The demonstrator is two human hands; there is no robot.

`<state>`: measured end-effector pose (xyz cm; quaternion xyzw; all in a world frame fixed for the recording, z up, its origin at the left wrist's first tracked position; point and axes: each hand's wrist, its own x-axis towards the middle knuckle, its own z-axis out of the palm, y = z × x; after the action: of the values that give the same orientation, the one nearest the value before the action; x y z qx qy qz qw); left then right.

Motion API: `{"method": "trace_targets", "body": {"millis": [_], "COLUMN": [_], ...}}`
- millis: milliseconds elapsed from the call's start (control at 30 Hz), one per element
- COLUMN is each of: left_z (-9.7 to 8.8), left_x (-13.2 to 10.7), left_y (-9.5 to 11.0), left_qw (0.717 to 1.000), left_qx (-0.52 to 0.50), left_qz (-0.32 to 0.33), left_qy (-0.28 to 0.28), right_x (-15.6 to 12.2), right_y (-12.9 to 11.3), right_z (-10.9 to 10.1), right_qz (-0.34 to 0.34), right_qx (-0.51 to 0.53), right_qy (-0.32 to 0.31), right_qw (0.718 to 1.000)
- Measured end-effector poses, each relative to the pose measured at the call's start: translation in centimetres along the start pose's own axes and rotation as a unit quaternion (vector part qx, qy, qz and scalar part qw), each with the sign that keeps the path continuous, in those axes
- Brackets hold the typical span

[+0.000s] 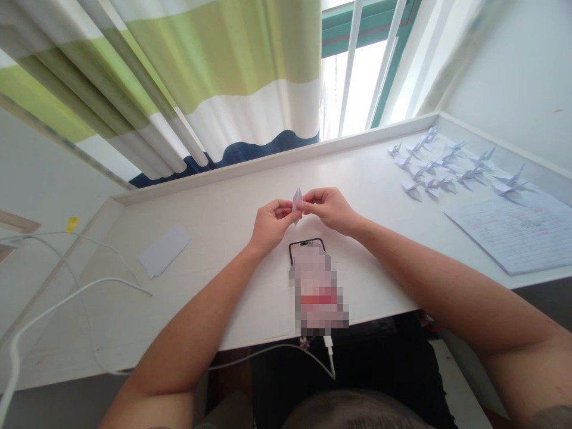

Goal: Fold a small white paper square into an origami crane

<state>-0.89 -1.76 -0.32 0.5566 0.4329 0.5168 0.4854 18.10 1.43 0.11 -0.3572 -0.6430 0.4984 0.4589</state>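
My left hand [270,224] and my right hand [329,208] meet above the middle of a white desk [214,220]. Both pinch a small folded piece of pale paper [297,198] between fingers and thumbs; its pointed top sticks up between the hands. A phone [313,280] lies flat on the desk just below the hands, on a white charging cable [277,351].
Several folded paper cranes [440,170] lie at the far right of the desk, beside a written sheet [513,232]. A blank paper slip [163,250] lies to the left. White cables [67,298] loop at the left edge. A striped curtain [179,77] and a window [357,77] stand behind.
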Motion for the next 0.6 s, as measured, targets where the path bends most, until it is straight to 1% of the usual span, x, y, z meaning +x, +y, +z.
{"method": "trace_targets", "body": {"millis": [133, 333, 500, 600], "left_z": [0.1, 0.1, 0.1, 0.1], "left_x": [-0.1, 0.0, 0.0, 0.0], "left_y": [0.2, 0.8, 1.0, 1.1], "left_qw": [1.000, 1.000, 0.999, 0.999], "left_qx": [0.003, 0.002, -0.016, -0.031], "left_qz": [-0.009, -0.017, -0.027, -0.029], "left_qy": [0.011, 0.002, 0.008, 0.016], "right_x": [0.0, -0.1, -0.1, -0.2], "right_y": [0.2, -0.3, -0.5, -0.5], "right_z": [0.1, 0.2, 0.2, 0.4], "right_qz": [0.009, -0.012, -0.033, -0.032], "right_qx": [0.006, -0.012, -0.009, -0.011], "right_qy": [-0.005, 0.008, -0.006, 0.002], "right_qw": [1.000, 1.000, 0.999, 0.999]}}
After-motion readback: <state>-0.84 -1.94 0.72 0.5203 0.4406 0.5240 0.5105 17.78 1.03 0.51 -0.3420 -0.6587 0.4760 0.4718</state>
